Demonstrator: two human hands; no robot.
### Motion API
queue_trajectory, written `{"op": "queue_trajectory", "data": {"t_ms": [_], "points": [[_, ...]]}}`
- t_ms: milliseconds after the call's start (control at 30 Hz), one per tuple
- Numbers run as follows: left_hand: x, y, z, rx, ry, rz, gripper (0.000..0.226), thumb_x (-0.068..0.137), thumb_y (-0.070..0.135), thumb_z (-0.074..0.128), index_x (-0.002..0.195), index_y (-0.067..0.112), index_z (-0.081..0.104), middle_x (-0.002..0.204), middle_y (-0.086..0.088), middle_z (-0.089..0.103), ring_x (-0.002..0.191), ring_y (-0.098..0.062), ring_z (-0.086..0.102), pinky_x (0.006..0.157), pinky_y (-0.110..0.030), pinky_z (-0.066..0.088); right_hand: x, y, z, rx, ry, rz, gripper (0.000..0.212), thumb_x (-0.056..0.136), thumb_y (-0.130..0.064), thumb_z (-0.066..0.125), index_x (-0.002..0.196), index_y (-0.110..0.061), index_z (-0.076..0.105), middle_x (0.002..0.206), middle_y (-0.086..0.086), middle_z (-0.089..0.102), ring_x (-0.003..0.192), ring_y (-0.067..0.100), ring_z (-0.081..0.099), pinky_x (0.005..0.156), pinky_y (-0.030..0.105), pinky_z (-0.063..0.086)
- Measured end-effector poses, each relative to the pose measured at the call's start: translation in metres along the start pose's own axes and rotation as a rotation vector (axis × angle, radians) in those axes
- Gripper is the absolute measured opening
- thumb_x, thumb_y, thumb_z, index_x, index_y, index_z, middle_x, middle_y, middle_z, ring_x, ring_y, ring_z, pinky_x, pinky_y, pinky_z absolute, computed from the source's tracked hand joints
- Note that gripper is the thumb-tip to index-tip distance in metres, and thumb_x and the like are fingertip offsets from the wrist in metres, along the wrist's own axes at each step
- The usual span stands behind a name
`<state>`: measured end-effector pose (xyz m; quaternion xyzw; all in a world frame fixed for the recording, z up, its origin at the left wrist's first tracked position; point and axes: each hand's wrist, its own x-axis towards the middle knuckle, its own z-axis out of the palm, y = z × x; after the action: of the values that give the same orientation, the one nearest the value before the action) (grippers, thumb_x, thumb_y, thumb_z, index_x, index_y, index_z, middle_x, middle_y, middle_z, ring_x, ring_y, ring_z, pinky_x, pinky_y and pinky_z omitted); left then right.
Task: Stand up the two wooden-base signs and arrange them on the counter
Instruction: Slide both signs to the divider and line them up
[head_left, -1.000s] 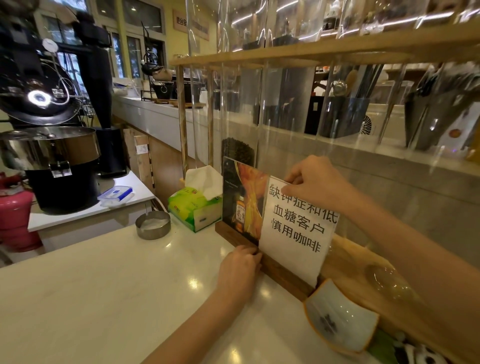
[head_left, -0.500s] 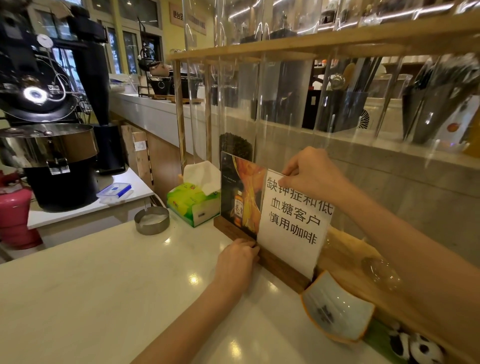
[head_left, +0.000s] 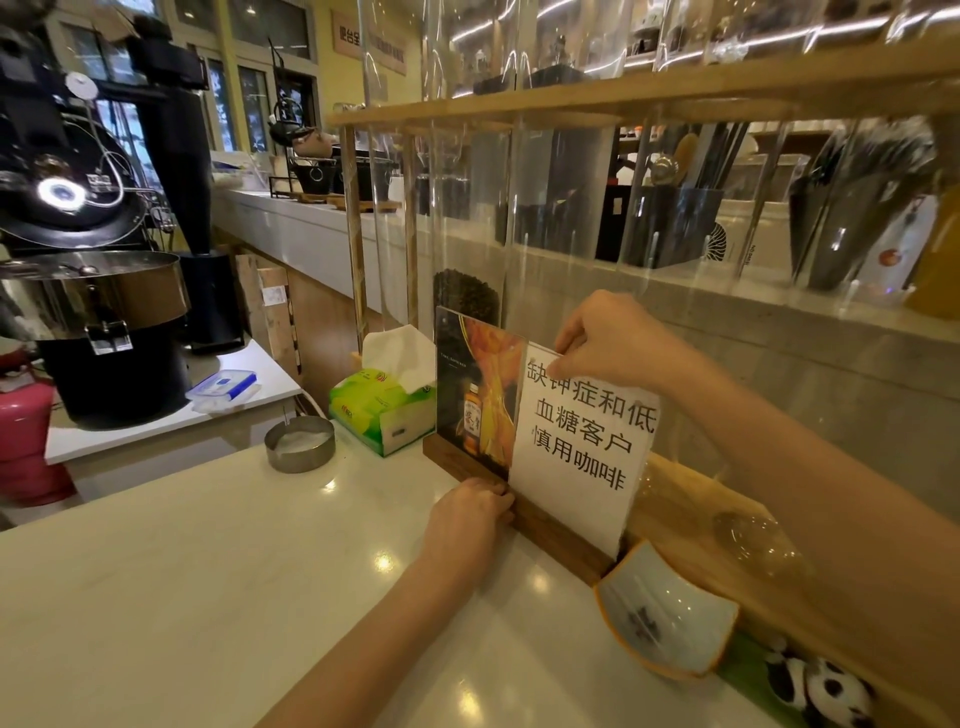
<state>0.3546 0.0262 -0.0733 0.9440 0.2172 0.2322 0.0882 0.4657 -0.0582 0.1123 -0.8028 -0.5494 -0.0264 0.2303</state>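
Note:
Two signs stand upright side by side at the back of the white counter (head_left: 208, 597), each in a dark wooden base. The nearer white sign (head_left: 579, 441) carries black Chinese characters; its wooden base (head_left: 561, 543) runs under it. My right hand (head_left: 605, 340) pinches the white sign's top left corner. Behind and left of it stands the dark poster sign (head_left: 475, 395) with an orange design and a bottle. My left hand (head_left: 470, 512) rests on the counter, fingers against the wooden bases where the two signs meet.
A green tissue box (head_left: 382, 410) and a round metal tin (head_left: 300, 443) sit left of the signs. A white ceramic dish (head_left: 665, 613) and a panda toy (head_left: 821, 686) lie to the right. Behind rises a wooden rack (head_left: 649, 91) with clear tubes. A black roaster (head_left: 93, 291) stands far left.
Both hands keep their hold on the signs; the signs stay upright in the same spot. Only my head view has shifted slightly.

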Motion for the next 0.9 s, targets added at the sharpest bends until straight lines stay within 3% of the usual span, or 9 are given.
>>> {"op": "queue_trajectory", "data": {"t_ms": [67, 100, 167, 267, 333, 400, 533, 733, 900], "points": [[-0.001, -0.001, 0.000, -0.030, -0.004, -0.008, 0.011, 0.063, 0.016, 0.079, 0.073, 0.019, 0.075, 0.077, 0.001, 0.076, 0.077, -0.015, 0.071, 0.061, -0.020, 0.056, 0.011, -0.003, 0.000, 0.043, 0.029, -0.002, 0.024, 0.079, -0.027, 0.066, 0.086, -0.004, 0.069, 0.081, 0.009, 0.072, 0.072, 0.018, 0.067, 0.067, 0.030, 0.056], [0.000, -0.002, 0.001, -0.018, -0.002, -0.006, 0.011, 0.059, 0.019, 0.082, 0.067, 0.022, 0.074, 0.071, 0.005, 0.075, 0.070, -0.012, 0.071, 0.056, -0.016, 0.055, 0.018, -0.006, 0.002, 0.067, 0.052, -0.003, 0.026, 0.081, -0.028, 0.063, 0.084, -0.003, 0.068, 0.078, 0.011, 0.071, 0.069, 0.021, 0.067, 0.066, 0.033, 0.057], [0.001, -0.004, 0.003, -0.046, -0.029, 0.021, 0.002, 0.069, 0.020, 0.071, 0.068, 0.020, 0.073, 0.074, 0.005, 0.074, 0.073, -0.011, 0.069, 0.062, -0.016, 0.053, 0.033, -0.010, 0.011, 0.079, 0.062, 0.006, 0.029, 0.083, -0.026, 0.060, 0.086, 0.003, 0.066, 0.079, 0.015, 0.070, 0.067, 0.026, 0.066, 0.062, 0.035, 0.055], [0.001, -0.002, -0.001, -0.096, -0.091, 0.032, 0.021, 0.071, 0.030, 0.053, 0.060, 0.027, 0.070, 0.066, 0.014, 0.071, 0.067, -0.003, 0.068, 0.065, -0.009, 0.044, 0.047, -0.020, 0.024, 0.076, -0.003, 0.042, 0.033, 0.084, -0.026, 0.059, 0.088, 0.007, 0.063, 0.074, 0.012, 0.059, 0.060, 0.018, 0.053, 0.050, 0.023, 0.042], [0.001, -0.003, 0.002, -0.062, -0.004, 0.053, 0.032, 0.071, 0.037, 0.041, 0.060, 0.032, 0.070, 0.066, 0.020, 0.070, 0.066, 0.004, 0.067, 0.073, -0.009, 0.042, 0.053, -0.023, 0.031, 0.082, -0.021, 0.054, 0.033, 0.084, -0.029, 0.060, 0.078, 0.004, 0.062, 0.068, 0.008, 0.055, 0.059, 0.017, 0.051, 0.049, 0.022, 0.039], [-0.003, -0.001, -0.004, -0.105, 0.015, 0.020, 0.033, 0.075, 0.036, 0.040, 0.071, 0.030, 0.072, 0.077, 0.015, 0.074, 0.077, 0.000, 0.069, 0.072, -0.009, 0.045, 0.057, -0.024, 0.034, 0.079, -0.013, 0.070, 0.026, 0.083, -0.023, 0.062, 0.073, 0.001, 0.059, 0.067, 0.006, 0.055, 0.060, 0.017, 0.053, 0.049, 0.022, 0.041], [-0.001, -0.009, -0.003, -0.125, -0.001, -0.015, 0.030, 0.090, 0.025, 0.048, 0.115, 0.014, 0.059, 0.128, -0.003, 0.059, 0.124, -0.016, 0.048, 0.102, -0.025, 0.038, 0.058, -0.022, 0.035, 0.087, 0.001, 0.064, 0.022, 0.083, -0.018, 0.062, 0.068, -0.002, 0.057, 0.063, 0.005, 0.053, 0.055, 0.015, 0.052, 0.051, 0.023, 0.044], [0.004, -0.016, 0.002, -0.075, -0.017, -0.020, 0.031, 0.092, 0.024, 0.045, 0.118, 0.015, 0.057, 0.133, -0.003, 0.055, 0.128, -0.015, 0.044, 0.103, -0.026, 0.037, 0.055, -0.023, 0.035, 0.078, 0.025, 0.016, 0.022, 0.084, -0.015, 0.061, 0.086, 0.006, 0.065, 0.072, 0.010, 0.058, 0.066, 0.020, 0.057, 0.056, 0.026, 0.047], [0.007, -0.016, 0.003, -0.056, -0.038, -0.037, 0.033, 0.095, 0.022, 0.038, 0.124, 0.013, 0.052, 0.139, -0.001, 0.049, 0.132, -0.012, 0.037, 0.107, -0.021, 0.027, 0.055, -0.023, 0.035, 0.056, 0.015, 0.015, 0.019, 0.084, -0.014, 0.061, 0.072, 0.001, 0.061, 0.060, 0.001, 0.051, 0.051, 0.011, 0.048, 0.045, 0.017, 0.038]]}}
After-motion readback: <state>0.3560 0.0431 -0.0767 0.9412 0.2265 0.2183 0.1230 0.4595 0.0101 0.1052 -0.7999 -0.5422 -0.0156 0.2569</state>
